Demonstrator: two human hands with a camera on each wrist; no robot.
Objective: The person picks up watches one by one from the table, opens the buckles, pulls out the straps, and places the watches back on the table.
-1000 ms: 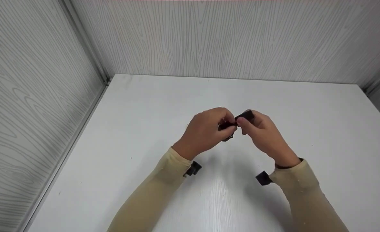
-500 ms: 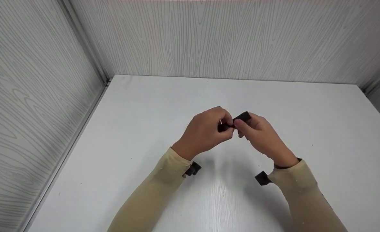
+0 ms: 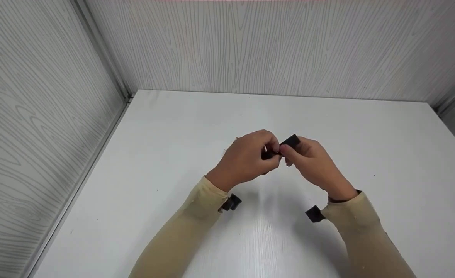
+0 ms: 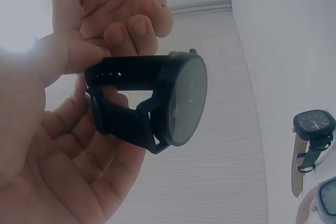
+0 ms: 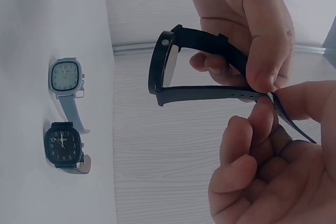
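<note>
A black wristwatch (image 4: pixel 188 103) with a round case and dark strap is held up between both hands. My left hand (image 3: pixel 247 156) grips its strap near the buckle, curled fingers wrapping it. From the other side my right hand (image 3: pixel 314 164) pinches the strap at the buckle between thumb and fingertips. The strap (image 5: pixel 205 94) forms a loop behind the case, its holes showing and its tip sticking out past the right fingers. In the head view the black strap end stands above the right thumb, while the dial is hidden behind the left hand.
On the white tabletop (image 3: pixel 181 127) lie two more watches: a light square one (image 5: pixel 66 76) with a blue-grey strap and a black square one (image 5: pixel 63 144). The left hand mostly covers them in the head view. Pale wood-grain panels (image 3: pixel 250 46) stand behind and at the sides.
My right hand has shifted slightly left and down, closer to the left hand. The watch part that showed below the left fingers is now mostly hidden. Both hands keep their hold.
</note>
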